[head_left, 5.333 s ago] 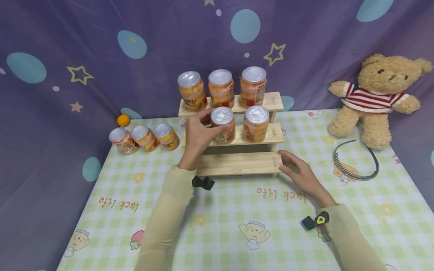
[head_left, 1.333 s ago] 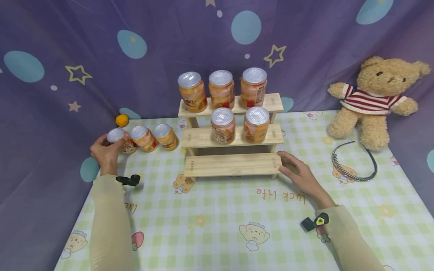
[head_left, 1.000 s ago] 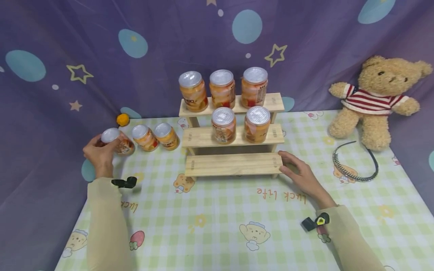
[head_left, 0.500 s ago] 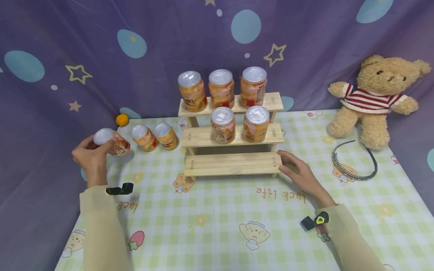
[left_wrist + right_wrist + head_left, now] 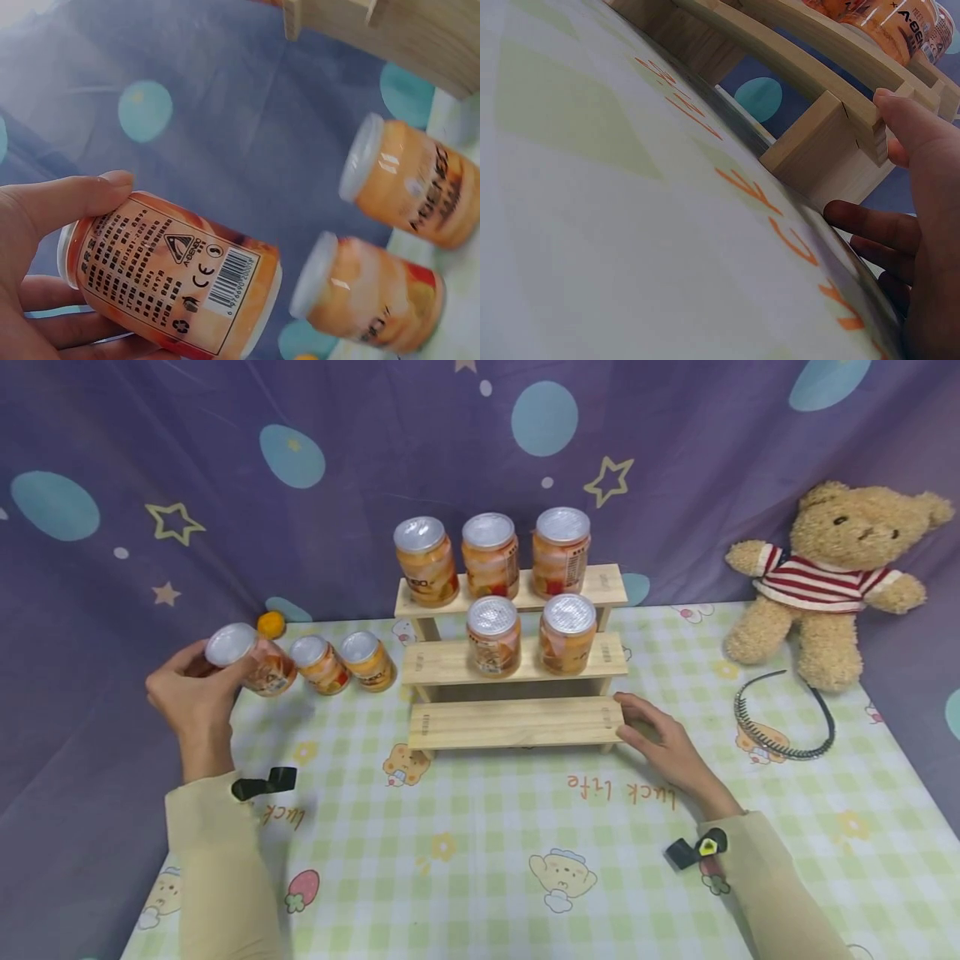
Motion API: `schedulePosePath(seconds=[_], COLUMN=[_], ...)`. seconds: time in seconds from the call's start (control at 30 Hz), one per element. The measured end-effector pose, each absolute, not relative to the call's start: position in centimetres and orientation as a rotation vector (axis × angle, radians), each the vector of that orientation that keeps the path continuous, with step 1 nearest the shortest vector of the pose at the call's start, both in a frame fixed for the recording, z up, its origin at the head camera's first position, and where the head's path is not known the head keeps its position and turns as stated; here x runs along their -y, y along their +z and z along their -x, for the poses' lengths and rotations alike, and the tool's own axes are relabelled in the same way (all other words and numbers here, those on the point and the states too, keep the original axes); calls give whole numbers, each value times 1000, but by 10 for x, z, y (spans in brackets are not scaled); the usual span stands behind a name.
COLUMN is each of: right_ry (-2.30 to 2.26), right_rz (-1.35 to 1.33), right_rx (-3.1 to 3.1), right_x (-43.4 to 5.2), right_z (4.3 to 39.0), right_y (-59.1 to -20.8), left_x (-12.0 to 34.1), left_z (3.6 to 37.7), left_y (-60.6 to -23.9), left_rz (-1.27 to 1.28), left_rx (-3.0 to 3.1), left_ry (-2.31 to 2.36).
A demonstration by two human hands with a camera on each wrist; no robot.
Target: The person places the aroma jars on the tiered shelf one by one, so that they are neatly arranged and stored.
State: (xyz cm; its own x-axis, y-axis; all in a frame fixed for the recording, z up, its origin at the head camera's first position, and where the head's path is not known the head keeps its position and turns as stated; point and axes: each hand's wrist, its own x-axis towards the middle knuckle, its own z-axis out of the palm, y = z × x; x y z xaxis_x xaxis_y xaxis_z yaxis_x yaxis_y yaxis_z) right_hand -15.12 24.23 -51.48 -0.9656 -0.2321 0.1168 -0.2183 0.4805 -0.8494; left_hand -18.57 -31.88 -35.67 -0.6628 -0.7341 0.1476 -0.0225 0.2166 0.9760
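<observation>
In the head view, my left hand [image 5: 197, 693] grips an orange-labelled can [image 5: 268, 672] with a silver lid, tilted and raised over the far left of the table. The left wrist view shows the barcode side of this can [image 5: 176, 274], thumb above and fingers beneath. Just right of it stand two similar cans, one nearer [image 5: 321, 665] and one farther [image 5: 369, 662]. At the right end of the lowest tier of a wooden step shelf [image 5: 517, 724], my right hand [image 5: 663, 747] holds the board's end with thumb and forefinger. Its other fingers [image 5: 877, 225] lie below, off the board.
Three cans, including a middle one [image 5: 491, 556], line the top tier. Two more, left [image 5: 495, 642] and right [image 5: 567, 637], stand on the middle tier. A teddy bear [image 5: 832, 577], a black headband [image 5: 780, 747] and a small yellow ball [image 5: 271, 625] lie around on the checked tablecloth [image 5: 480, 877].
My left hand left the middle tier's left can, took the leftmost table can, drew it left, then lifted and tilted it. The right hand stayed at the shelf's end.
</observation>
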Motion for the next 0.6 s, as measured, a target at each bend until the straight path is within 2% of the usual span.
schedulePosePath(seconds=[0.6], right_ry=[-1539], right_rz=[411], right_rx=[-2688], right_x=[-242], right_z=[150], right_y=[-514], left_x=[271], left_z=[172], left_y=[-325], left_rz=[-430], left_rx=[1947], left_ry=[-1538])
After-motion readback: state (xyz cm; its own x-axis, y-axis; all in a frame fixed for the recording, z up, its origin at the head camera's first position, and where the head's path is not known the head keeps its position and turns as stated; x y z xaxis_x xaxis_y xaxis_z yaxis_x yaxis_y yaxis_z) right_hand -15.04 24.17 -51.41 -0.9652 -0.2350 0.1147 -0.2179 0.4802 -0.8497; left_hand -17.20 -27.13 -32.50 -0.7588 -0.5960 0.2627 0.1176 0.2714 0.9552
